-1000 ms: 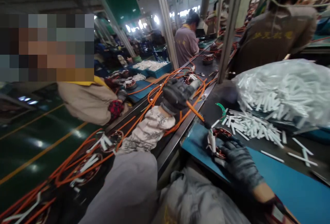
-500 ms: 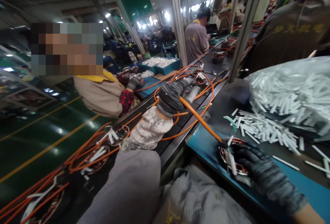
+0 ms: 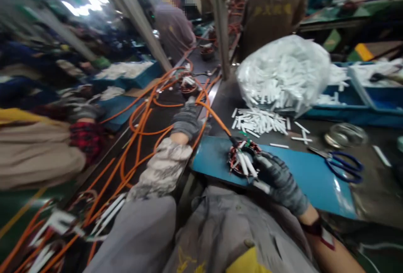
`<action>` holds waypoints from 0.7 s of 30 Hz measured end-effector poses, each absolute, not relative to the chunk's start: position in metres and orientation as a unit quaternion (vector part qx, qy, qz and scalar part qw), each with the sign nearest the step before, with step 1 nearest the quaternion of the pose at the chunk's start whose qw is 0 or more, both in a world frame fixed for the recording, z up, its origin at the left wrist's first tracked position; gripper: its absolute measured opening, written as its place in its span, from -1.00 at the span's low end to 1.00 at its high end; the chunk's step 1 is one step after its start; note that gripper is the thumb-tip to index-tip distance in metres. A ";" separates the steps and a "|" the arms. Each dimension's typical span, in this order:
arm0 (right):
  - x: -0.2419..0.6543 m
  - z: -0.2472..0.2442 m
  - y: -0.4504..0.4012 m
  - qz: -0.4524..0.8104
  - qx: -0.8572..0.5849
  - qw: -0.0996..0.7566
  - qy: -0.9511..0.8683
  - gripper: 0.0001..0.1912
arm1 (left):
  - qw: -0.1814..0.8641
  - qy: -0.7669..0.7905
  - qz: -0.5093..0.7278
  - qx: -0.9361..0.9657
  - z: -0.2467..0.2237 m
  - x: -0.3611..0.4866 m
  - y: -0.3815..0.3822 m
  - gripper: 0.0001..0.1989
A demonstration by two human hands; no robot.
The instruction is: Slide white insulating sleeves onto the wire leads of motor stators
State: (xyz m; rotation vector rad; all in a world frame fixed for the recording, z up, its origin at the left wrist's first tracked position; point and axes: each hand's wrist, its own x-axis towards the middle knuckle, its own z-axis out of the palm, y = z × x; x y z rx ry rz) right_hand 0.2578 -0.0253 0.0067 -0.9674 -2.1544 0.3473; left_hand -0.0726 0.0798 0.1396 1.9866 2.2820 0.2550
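A motor stator with copper windings and white sleeves lies on the blue board. My right hand, in a grey striped glove, grips its right side; some of the fingers are hidden. An orange cable runs from the stator up and left to the conveyor. Beside that cable my left hand, in the same kind of glove, reaches over the conveyor, its fingers pointing away from me and smeared. Whether it touches the cable I cannot tell. Just beyond it sits another stator.
White sleeves lie loose before a full plastic bag. Blue-handled scissors and a clear round dish are at the right. Metal posts rise by the conveyor. A co-worker's gloved hand is across at left.
My view has swung right. The orange cable that passed beneath my left hand now lies to its right. My right hand stays at the stator, which now shows several white sleeves towards me.
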 end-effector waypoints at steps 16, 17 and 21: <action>0.237 0.003 -0.026 0.139 -0.364 0.428 -0.816 -0.53 | -0.074 0.734 -0.016 0.675 0.017 -0.119 0.043 -0.35; 0.240 0.001 -0.025 0.128 -0.372 0.428 -0.813 -0.53 | -0.067 0.743 -0.020 0.666 0.018 -0.124 0.044 -0.33; 0.252 -0.003 -0.020 0.129 -0.396 0.435 -0.798 -0.54 | -0.052 0.781 -0.029 0.622 0.025 -0.150 0.042 -0.30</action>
